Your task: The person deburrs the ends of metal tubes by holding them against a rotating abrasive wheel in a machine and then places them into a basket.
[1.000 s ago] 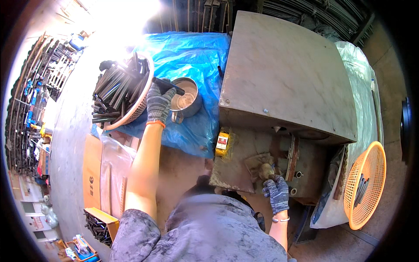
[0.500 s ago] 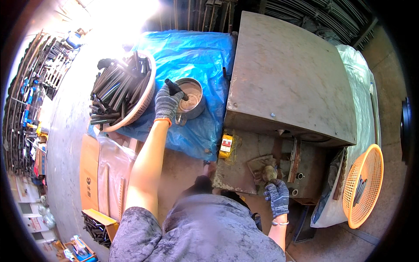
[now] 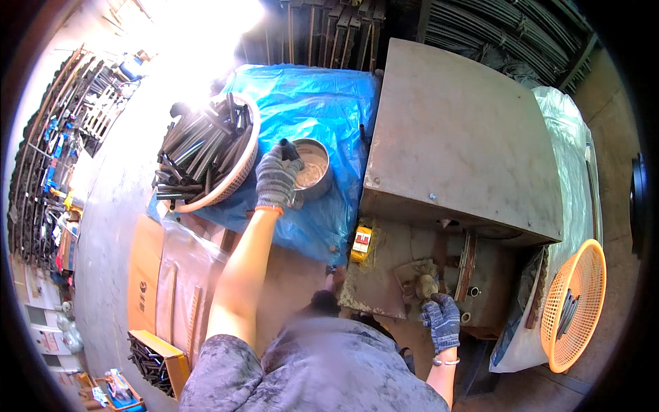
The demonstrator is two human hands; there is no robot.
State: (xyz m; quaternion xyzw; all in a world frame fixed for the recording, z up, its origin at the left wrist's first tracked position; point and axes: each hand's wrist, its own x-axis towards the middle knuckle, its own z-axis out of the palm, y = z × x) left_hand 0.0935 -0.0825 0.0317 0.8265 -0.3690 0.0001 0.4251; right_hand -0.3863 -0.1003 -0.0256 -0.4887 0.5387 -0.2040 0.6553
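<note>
My left hand [image 3: 276, 177], in a grey knit glove, is closed around a short dark metal piece at the rim of a round metal bowl [image 3: 317, 176] holding pale liquid. The bowl stands on a blue tarp [image 3: 309, 103]. Just left of it a pale basket [image 3: 237, 172] is heaped with dark metal bars. My right hand [image 3: 441, 321], also gloved, rests low on the front of a rusty metal machine [image 3: 453, 151], fingers curled by a small knob-like part [image 3: 425, 285]. I cannot tell whether it grips it.
A yellow switch box [image 3: 361, 242] hangs on the machine's left corner. An orange basket [image 3: 573, 305] with a few bars sits at the right on white plastic sheeting. Cardboard boxes [image 3: 154, 288] lie lower left, one holding dark bars. Metal racks line the far left.
My left hand has moved from the basket of bars rightward to the bowl, carrying a dark piece. My right hand stays at the machine's front.
</note>
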